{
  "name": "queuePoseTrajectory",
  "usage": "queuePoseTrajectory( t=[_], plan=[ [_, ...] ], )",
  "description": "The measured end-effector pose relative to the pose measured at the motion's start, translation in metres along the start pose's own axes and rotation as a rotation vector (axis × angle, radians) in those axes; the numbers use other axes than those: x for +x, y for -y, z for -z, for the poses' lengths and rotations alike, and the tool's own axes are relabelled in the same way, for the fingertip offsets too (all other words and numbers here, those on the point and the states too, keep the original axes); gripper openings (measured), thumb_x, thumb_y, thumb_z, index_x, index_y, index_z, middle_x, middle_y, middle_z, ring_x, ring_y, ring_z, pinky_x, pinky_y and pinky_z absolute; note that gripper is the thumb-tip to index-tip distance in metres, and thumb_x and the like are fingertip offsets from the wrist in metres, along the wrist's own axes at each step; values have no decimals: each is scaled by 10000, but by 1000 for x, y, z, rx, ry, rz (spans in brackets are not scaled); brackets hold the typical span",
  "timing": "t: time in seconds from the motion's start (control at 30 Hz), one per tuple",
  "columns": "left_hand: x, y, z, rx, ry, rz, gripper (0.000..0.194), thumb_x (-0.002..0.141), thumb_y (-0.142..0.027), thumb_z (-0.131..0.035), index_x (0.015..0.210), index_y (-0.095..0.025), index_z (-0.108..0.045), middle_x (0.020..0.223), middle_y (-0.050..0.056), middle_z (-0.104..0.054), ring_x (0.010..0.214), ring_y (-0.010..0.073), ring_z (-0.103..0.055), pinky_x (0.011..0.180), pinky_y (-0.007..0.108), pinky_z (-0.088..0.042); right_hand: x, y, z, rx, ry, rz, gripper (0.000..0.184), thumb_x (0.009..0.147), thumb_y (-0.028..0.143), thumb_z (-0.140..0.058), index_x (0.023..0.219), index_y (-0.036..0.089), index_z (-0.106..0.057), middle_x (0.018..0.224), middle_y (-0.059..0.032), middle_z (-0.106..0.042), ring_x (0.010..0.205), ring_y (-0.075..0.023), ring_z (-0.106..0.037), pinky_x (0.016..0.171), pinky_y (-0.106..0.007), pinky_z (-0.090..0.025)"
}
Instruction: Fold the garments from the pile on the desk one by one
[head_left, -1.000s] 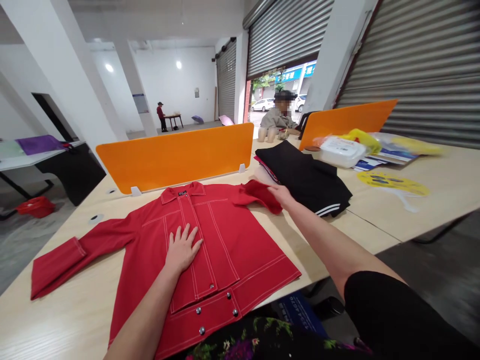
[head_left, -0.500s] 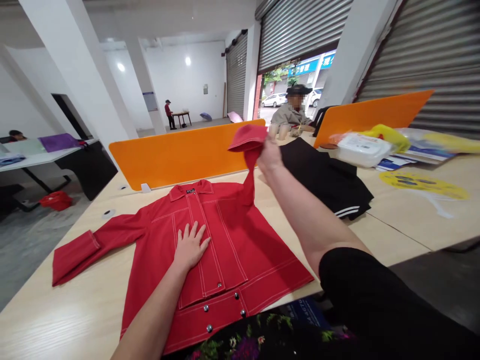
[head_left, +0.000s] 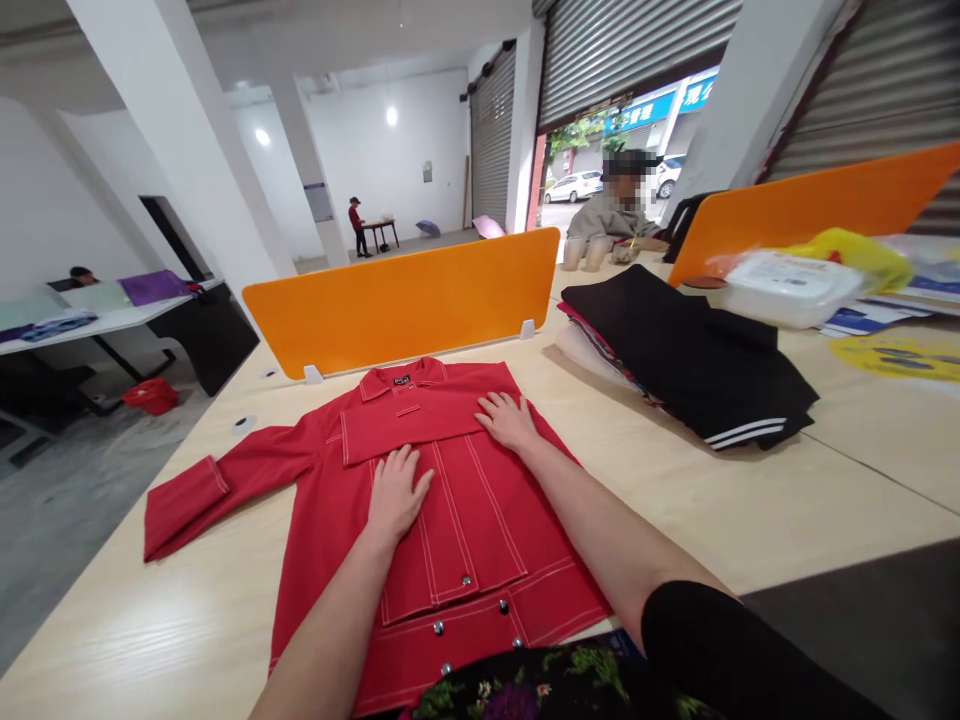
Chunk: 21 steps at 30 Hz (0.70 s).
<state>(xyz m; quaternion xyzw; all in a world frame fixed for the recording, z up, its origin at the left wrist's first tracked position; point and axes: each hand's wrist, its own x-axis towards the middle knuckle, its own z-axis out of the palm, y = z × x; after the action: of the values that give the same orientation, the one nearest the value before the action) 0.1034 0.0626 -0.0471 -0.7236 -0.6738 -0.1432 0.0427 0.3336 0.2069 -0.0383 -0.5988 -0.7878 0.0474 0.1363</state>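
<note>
A red jacket (head_left: 465, 530) with white stitching lies front up on the pale wooden table (head_left: 750, 510). Its right sleeve (head_left: 405, 425) is folded flat across the chest, below the collar. My right hand (head_left: 506, 420) rests flat on the folded sleeve near the shoulder, fingers spread. My left hand (head_left: 396, 492) presses flat on the jacket's middle, by the button placket. The jacket's other sleeve (head_left: 202, 485) stretches out to the left on the table.
A pile of folded black clothes (head_left: 690, 355) lies to the right. An orange divider (head_left: 409, 300) stands behind the jacket, another orange divider (head_left: 810, 210) at the right. White boxes and papers (head_left: 787, 285) sit far right. A person (head_left: 619, 210) sits beyond the table.
My right hand carried the lifted right sleeve down and left, laying it flat across the jacket's chest. My left hand stayed pressed on the jacket.
</note>
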Motion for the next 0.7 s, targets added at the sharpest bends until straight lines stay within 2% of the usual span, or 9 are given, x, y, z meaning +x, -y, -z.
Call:
queuePoseTrajectory(
  t=[0.1,0.17,0.23,0.3,0.37,0.47,0.53,0.6,0.7],
  plan=[
    [2,18,1,27,-144,125,488,950,-412,-347,1329,-156,-516,1468,128,-426,1401,290,-291,1125,486,-290,2,-13,-6,-31,4,-42,469,975,431,-343,1396,253,-449,1513,-63,-364,1397,-270,-279,1116,-593,-156],
    [2,28,2,72,-130,195,512,935,-432,-381,1350,-153,-487,1450,149,-439,1381,340,-308,1094,561,-296,5,-17,-7,-23,-12,-70,463,974,426,-335,1391,260,-450,1512,-63,-366,1395,-272,-276,1097,-618,-175],
    [2,35,3,96,-95,225,501,922,-427,-411,1321,-137,-503,1369,167,-514,1298,351,-416,1059,585,-324,7,-20,-7,-7,-45,-75,448,969,411,-341,1365,253,-479,1491,-78,-394,1382,-277,-297,1081,-632,-192],
    [2,37,6,95,-161,225,422,918,-375,-420,1219,-117,-563,1267,174,-575,1197,316,-505,1029,539,-378,8,-21,-6,14,-128,-57,433,963,388,-349,1328,226,-519,1465,-111,-423,1366,-281,-324,1079,-628,-202],
    [2,36,10,80,-315,233,345,916,-318,-405,1111,-113,-603,1188,176,-595,1130,283,-540,976,463,-440,8,-18,-4,47,-240,2,437,963,371,-337,1316,203,-533,1457,-131,-428,1372,-273,-320,1098,-597,-194],
    [3,36,14,92,-444,229,364,914,-307,-403,1156,-114,-595,1248,186,-550,1212,288,-486,984,426,-438,5,-9,-2,76,-268,124,486,964,413,-317,1376,214,-483,1500,-109,-375,1415,-261,-245,1129,-563,-154],
    [3,37,13,121,-337,204,432,917,-333,-419,1295,-158,-533,1386,169,-471,1320,314,-390,1041,488,-383,4,-3,-4,60,-130,160,527,955,477,-318,1411,244,-447,1526,-87,-334,1428,-280,-211,1125,-596,-126],
    [3,39,9,133,-133,193,467,927,-363,-414,1372,-235,-474,1462,119,-423,1366,322,-337,1069,552,-329,3,1,-7,37,20,169,556,945,526,-309,1426,273,-427,1538,-72,-314,1428,-301,-210,1114,-629,-109],
    [3,39,7,129,50,221,470,945,-397,-377,1391,-270,-451,1483,74,-420,1385,289,-323,1098,557,-287,1,1,-10,11,88,181,554,950,529,-289,1424,279,-432,1531,-74,-328,1419,-306,-238,1111,-637,-97]
  ],
)
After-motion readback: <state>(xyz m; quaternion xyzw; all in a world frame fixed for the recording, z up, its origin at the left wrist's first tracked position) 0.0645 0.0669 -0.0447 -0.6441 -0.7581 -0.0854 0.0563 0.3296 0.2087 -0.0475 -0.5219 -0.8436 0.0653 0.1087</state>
